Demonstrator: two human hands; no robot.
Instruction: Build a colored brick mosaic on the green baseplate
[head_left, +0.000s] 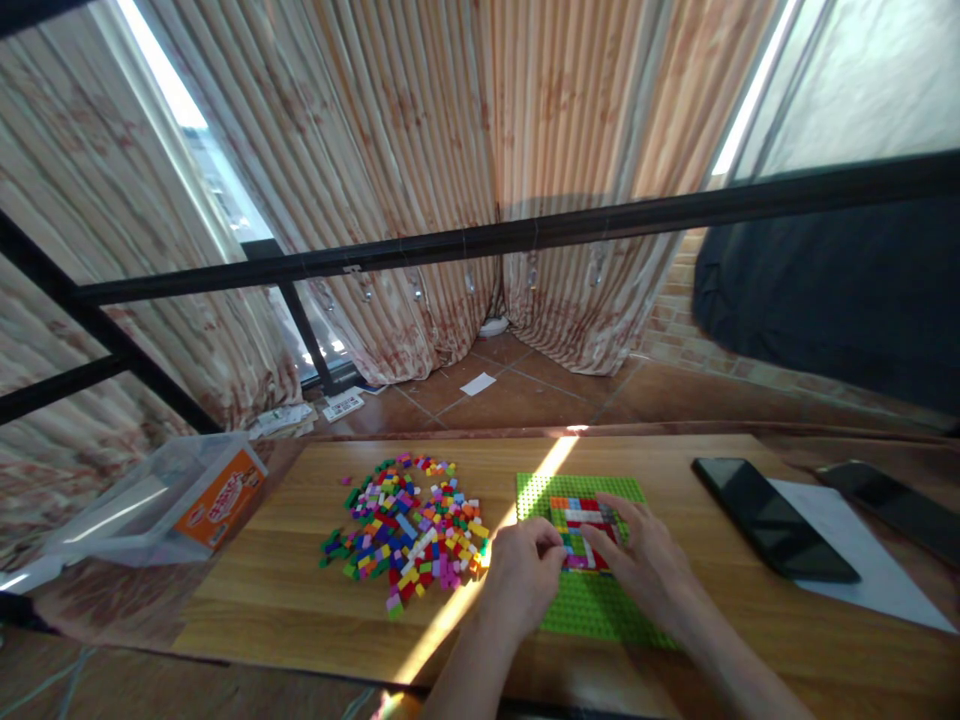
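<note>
Bare forearms (472, 660) reach up from the bottom edge. The left hand (521, 568) has its thumb and fingertips drawn together by the near left corner of a multicoloured brick panel (577, 517); whether a brick sits between them I cannot tell. The right hand (654, 555) is loose, thumb and fingers spread over the panel's right side. The panel sits on a green studded baseplate (592, 610). Left of that lies a loose brick pile (409, 530); right, a black smartphone (772, 515) overlaps white paper (862, 545).
</note>
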